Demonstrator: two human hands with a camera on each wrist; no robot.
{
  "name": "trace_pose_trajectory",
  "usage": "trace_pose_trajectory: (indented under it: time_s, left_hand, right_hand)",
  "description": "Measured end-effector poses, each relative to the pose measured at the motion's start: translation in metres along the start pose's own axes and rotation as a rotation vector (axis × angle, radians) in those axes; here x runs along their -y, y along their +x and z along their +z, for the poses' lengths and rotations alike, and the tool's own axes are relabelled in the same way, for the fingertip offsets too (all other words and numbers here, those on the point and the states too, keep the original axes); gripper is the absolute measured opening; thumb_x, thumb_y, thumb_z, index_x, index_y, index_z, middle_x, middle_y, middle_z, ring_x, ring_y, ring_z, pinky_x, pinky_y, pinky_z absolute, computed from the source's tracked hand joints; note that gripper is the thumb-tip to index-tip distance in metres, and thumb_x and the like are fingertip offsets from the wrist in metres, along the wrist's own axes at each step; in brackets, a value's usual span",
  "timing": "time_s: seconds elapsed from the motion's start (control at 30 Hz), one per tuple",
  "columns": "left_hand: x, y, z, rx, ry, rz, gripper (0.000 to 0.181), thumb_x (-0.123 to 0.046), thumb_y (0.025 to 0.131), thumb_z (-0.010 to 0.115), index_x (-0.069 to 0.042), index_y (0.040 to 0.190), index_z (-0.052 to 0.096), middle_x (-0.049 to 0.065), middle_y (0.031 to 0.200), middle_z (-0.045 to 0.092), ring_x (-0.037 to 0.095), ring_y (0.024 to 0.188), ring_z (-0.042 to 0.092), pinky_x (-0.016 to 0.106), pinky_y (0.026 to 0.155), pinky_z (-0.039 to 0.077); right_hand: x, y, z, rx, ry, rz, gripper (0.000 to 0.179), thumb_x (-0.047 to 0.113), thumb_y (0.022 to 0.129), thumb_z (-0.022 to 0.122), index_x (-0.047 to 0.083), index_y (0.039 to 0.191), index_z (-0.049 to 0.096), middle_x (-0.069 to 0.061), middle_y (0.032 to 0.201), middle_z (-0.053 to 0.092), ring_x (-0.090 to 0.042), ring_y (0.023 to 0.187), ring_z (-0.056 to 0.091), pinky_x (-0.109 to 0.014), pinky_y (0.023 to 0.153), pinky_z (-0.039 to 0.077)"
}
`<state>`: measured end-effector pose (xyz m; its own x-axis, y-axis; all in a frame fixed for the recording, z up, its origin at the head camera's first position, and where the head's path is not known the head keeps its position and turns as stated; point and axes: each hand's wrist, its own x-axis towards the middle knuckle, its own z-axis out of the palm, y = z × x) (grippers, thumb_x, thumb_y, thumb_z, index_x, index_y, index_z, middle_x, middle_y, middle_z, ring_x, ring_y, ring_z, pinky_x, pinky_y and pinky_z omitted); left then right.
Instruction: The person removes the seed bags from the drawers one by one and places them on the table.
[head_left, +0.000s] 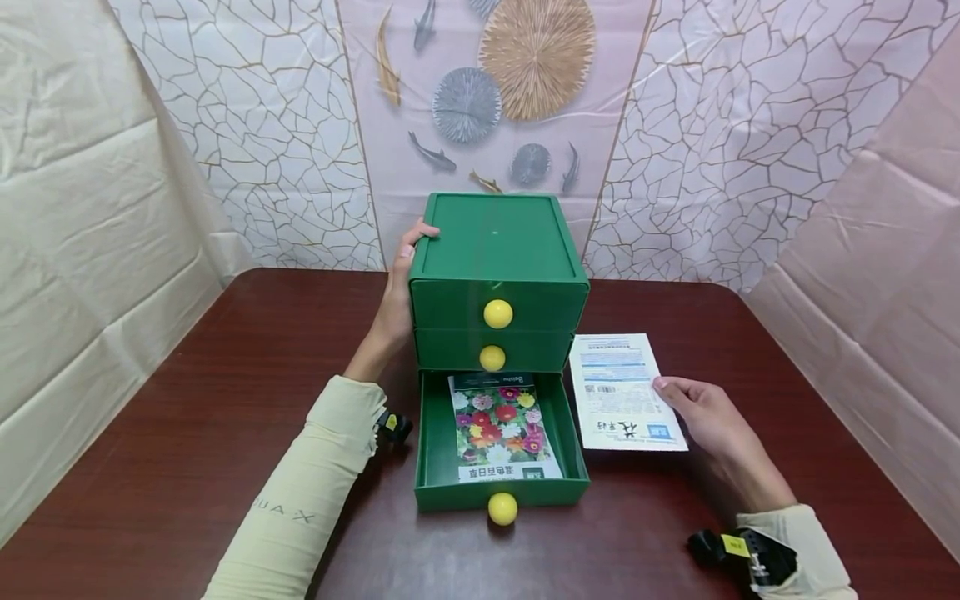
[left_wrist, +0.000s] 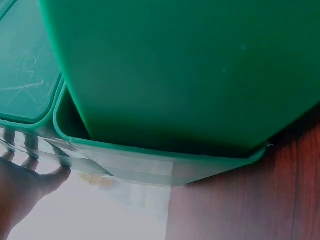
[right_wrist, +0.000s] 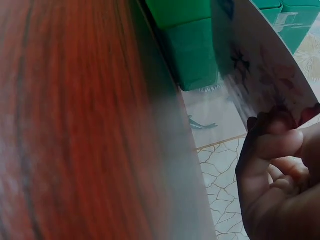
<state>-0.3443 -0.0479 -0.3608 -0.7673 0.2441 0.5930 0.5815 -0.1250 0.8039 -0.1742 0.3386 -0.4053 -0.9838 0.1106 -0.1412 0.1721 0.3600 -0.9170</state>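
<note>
A green cabinet (head_left: pixel 498 242) with yellow round knobs stands in the middle, its bottom drawer (head_left: pixel 431 446) pulled out. In that drawer lies a flower seed packet (head_left: pixel 502 429) with a picture of colourful blooms. My left hand (head_left: pixel 397 283) rests against the cabinet's left side, a finger over the top edge; the left wrist view shows its fingers (left_wrist: pixel 52 180) stretched along the side. My right hand (head_left: pixel 708 417) pinches a second seed packet (head_left: pixel 622 392) by its right edge, white printed back facing up, beside the open drawer. Its underside (right_wrist: pixel 265 65) with reddish print appears in the right wrist view.
Everything stands on a dark red-brown wooden table (head_left: pixel 247 400). The two upper drawers (head_left: pixel 450 308) are closed. Behind the table hangs a patterned cloth (head_left: pixel 255 125), with pale drapes (head_left: pixel 75 250) at both sides.
</note>
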Motion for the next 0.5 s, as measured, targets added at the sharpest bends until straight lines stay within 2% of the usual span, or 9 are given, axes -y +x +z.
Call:
trace_pose_trajectory:
  time_s: [0.13, 0.27, 0.4, 0.5]
  left_hand:
    - [-0.0008, 0.0002, 0.0010, -0.001, 0.002, 0.001, 0.057, -0.041, 0.109, 0.019, -0.009, 0.150, 0.042, -0.001, 0.177, 0.009, 0.022, 0.162, 0.010, 0.059, 0.124, 0.017]
    - [-0.0024, 0.0000, 0.0018, -0.003, 0.005, -0.001, 0.057, -0.041, 0.109, 0.019, -0.009, 0.150, 0.042, 0.000, 0.177, 0.010, 0.022, 0.162, 0.011, 0.058, 0.124, 0.017]
    - [-0.0039, -0.0005, 0.0022, -0.004, 0.001, -0.004, 0.057, -0.042, 0.109, 0.019, -0.010, 0.150, 0.042, -0.001, 0.177, 0.010, 0.022, 0.162, 0.011, 0.058, 0.123, 0.017]
    - [-0.0038, -0.0006, 0.0024, -0.004, -0.002, -0.004, 0.057, -0.042, 0.109, 0.020, -0.010, 0.150, 0.042, -0.001, 0.177, 0.009, 0.023, 0.162, 0.011, 0.059, 0.123, 0.017]
  right_hand:
    - [-0.0010, 0.0002, -0.0002, -0.001, -0.053, -0.015, 0.057, 0.030, 0.114, 0.048, -0.015, 0.149, 0.045, 0.002, 0.091, 0.074, -0.007, 0.064, 0.065, -0.027, 0.054, 0.051]
    - [-0.0001, 0.0005, -0.0003, 0.002, -0.124, -0.019, 0.051, 0.026, 0.113, 0.050, -0.015, 0.144, 0.050, -0.001, 0.083, 0.070, -0.012, 0.052, 0.050, -0.028, 0.047, 0.041]
    - [0.0021, 0.0011, -0.0002, -0.001, -0.187, 0.007, 0.051, 0.026, 0.113, 0.050, -0.014, 0.145, 0.049, -0.001, 0.082, 0.068, -0.013, 0.054, 0.048, -0.028, 0.049, 0.042]
    - [0.0031, 0.0007, 0.0001, -0.017, -0.219, 0.017, 0.055, 0.027, 0.112, 0.054, -0.014, 0.148, 0.045, -0.006, 0.090, 0.069, -0.015, 0.057, 0.052, -0.029, 0.050, 0.044]
